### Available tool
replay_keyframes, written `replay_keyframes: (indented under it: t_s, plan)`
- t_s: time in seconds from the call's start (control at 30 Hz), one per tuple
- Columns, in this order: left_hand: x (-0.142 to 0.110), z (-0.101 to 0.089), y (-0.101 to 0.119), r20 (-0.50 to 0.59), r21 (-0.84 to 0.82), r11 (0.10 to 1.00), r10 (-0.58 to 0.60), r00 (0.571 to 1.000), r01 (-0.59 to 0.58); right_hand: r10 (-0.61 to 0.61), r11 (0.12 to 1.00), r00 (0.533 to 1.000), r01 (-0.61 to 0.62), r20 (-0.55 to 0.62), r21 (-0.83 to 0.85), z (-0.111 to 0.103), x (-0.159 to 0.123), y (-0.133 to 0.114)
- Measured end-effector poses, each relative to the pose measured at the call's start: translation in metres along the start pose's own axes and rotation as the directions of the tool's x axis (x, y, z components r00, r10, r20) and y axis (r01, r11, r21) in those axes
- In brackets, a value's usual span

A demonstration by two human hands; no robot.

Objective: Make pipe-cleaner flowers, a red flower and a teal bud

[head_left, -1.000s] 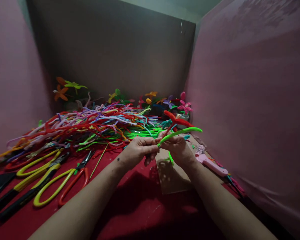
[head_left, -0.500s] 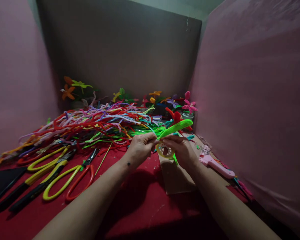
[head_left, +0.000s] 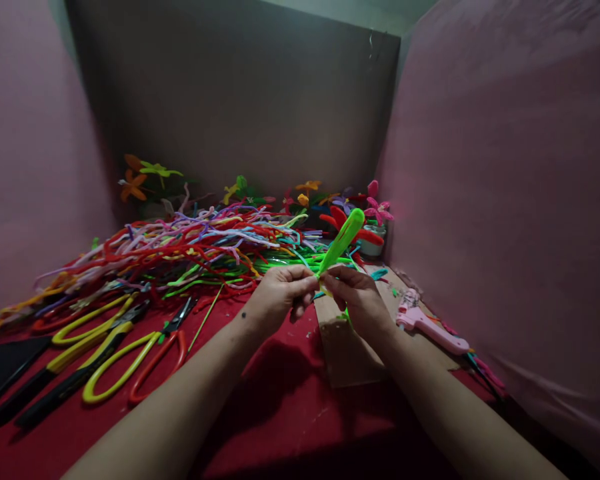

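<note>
A bright green fuzzy pipe-cleaner leaf point(head_left: 344, 240) stands tilted up above my fingers. My left hand point(head_left: 284, 293) pinches at its lower end with thumb and forefinger. Close against it, my right hand point(head_left: 357, 297) is closed on the same narrow base. A sliver of the yellow tape roll point(head_left: 325, 291) peeks out under the right fingers; the rest is hidden. Behind the leaf are the red fuzzy petals of a flower point(head_left: 370, 237); where they join is covered. Below the right hand a bit of green stem point(head_left: 347, 315) shows.
A large heap of coloured pipe cleaners point(head_left: 180, 247) lies across the back. Scissors point(head_left: 155, 360) and pliers point(head_left: 80, 360) rest on the red cloth point(head_left: 280, 427) at left. At right are cardboard point(head_left: 350, 360), a pink glue gun point(head_left: 437, 330) and a pink wall point(head_left: 510, 187).
The green leaf has swung from leaning right to more upright. The yellow tape roll, plain before, is now mostly covered by my fingers. The red petals have shifted and show more spread.
</note>
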State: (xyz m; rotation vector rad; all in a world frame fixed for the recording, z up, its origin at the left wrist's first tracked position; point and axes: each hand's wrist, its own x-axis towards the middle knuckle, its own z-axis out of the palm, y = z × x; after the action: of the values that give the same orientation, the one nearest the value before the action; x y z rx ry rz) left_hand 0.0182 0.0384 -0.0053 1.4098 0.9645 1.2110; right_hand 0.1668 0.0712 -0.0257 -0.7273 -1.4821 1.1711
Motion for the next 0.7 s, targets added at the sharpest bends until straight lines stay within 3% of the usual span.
replay_keyframes:
  t_s: [0.2, 0.33, 0.4, 0.5, 0.57, 0.63, 0.7]
  plan:
    - [0.001, -0.005, -0.01, 0.246, -0.303, 0.93, -0.133, 0.96, 0.207, 0.053, 0.984, 0.996, -0.063, 0.068, 0.167, -0.002, 0.001, 0.002]
    - [0.001, -0.008, -0.008, 0.373, -0.307, 0.906, -0.168, 0.912, 0.292, 0.069, 0.965, 0.991, -0.095, 0.113, 0.245, -0.001, -0.001, 0.0]
    - [0.001, -0.005, -0.004, 0.322, -0.214, 0.955, -0.129, 0.938, 0.204, 0.046, 0.974, 0.996, -0.062, 0.076, 0.22, -0.001, -0.001, 0.0]
    - [-0.001, 0.003, -0.001, 0.083, 0.075, 0.996, 0.033, 0.996, -0.039, -0.011, 0.991, 1.0, 0.015, -0.03, 0.134, 0.0, -0.001, 0.0]
    - [-0.003, 0.009, -0.004, -0.054, 0.29, 0.945, 0.175, 0.983, -0.152, -0.022, 0.995, 0.995, 0.031, -0.1, 0.094, 0.002, -0.002, -0.001]
    - [-0.004, 0.013, -0.009, -0.12, 0.514, 0.824, 0.345, 0.931, -0.239, -0.009, 0.999, 0.99, 0.016, -0.142, 0.052, 0.004, -0.004, -0.005]
    - [-0.005, 0.013, -0.012, -0.135, 0.57, 0.782, 0.393, 0.909, -0.253, -0.018, 1.0, 0.992, 0.018, -0.128, 0.001, 0.006, -0.006, -0.008]
